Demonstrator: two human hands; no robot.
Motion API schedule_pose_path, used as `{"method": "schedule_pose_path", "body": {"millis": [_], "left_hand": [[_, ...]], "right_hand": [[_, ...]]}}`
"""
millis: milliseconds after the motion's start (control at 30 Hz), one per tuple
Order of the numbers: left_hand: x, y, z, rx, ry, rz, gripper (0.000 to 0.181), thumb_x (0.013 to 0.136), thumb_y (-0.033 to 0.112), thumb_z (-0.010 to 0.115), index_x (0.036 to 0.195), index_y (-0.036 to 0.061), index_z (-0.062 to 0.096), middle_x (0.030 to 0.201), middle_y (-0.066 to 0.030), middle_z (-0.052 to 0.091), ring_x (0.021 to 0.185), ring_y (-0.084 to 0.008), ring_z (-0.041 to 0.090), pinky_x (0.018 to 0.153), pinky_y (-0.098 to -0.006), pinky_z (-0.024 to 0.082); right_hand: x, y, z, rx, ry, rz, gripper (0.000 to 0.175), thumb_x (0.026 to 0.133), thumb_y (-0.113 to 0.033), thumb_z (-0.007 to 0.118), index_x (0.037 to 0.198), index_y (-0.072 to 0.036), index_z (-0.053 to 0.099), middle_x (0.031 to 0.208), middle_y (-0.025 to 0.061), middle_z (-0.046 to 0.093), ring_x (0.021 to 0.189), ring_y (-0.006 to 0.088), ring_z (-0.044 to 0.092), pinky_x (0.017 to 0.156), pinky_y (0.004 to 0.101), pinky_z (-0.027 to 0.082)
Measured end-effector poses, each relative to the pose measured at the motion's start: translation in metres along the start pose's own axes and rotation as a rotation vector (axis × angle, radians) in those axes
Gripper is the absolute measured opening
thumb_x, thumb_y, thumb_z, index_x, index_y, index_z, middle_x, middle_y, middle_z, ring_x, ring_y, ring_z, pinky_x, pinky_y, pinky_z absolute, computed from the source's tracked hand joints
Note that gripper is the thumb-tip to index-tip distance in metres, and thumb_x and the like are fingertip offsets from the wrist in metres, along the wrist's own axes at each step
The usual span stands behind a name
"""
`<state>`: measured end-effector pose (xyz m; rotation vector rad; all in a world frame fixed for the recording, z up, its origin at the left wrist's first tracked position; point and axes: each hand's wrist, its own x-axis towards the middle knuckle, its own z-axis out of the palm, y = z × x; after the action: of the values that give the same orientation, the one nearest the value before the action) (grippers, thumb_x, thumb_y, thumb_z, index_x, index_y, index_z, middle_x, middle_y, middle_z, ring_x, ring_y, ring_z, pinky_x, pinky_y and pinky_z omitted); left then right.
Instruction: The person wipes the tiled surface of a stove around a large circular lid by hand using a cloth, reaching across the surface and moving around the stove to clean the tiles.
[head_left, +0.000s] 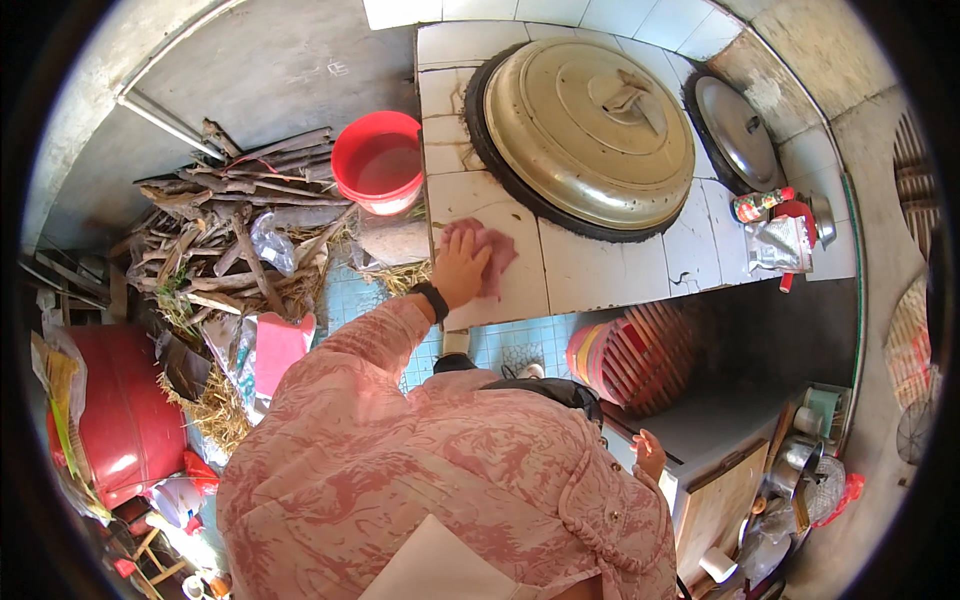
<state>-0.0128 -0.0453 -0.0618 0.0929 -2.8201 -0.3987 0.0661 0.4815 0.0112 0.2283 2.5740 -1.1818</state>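
Note:
My left hand (459, 268), with a black band at the wrist, presses a pink cloth (501, 259) onto the white tiled stove top (487, 202) near its left front corner. Part of the cloth is hidden under the palm. To the right of the cloth, a large domed metal lid (555, 142) covers a wok set in the stove, with a folded rag (634, 105) at its handle. My right hand (649, 454) hangs by my side below the counter, fingers loosely bent, with nothing visible in it. Its palm is partly hidden by my sleeve.
A red bucket (375, 169) with liquid stands against the stove's left side, beside piled firewood (225, 225). A smaller lid (735, 131), a sauce bottle (761, 204) and a packet (780, 244) occupy the right end. Below sits a striped slatted basket (626, 360).

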Motion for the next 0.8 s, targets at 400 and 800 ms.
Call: {"method": "schedule_pose_path", "body": {"millis": [400,800], "left_hand": [[0.085,-0.054,-0.017,-0.001,-0.044,0.004,0.030,0.070,0.011,0.055,0.100,0.0092,0.058,0.112,-0.0165,0.050,0.105,-0.0361,0.044,0.090,-0.0454,0.035],[-0.024,0.029,-0.060,-0.282,-0.218,0.142,0.022,0.071,0.011,0.056,0.093,0.0140,0.057,0.096,-0.0107,0.054,0.093,-0.0311,0.051,0.077,-0.0390,0.043]], "right_hand": [[-0.022,0.001,0.007,-0.044,0.050,0.019,0.024,0.084,-0.011,0.052,0.105,0.001,0.058,0.087,0.0124,0.064,0.072,0.0179,0.063,0.068,0.0276,0.049],[0.001,-0.012,0.018,-0.035,0.005,-0.070,0.024,0.085,-0.011,0.052,0.104,0.002,0.058,0.087,0.0120,0.065,0.073,0.0172,0.063,0.067,0.0275,0.048]]}}
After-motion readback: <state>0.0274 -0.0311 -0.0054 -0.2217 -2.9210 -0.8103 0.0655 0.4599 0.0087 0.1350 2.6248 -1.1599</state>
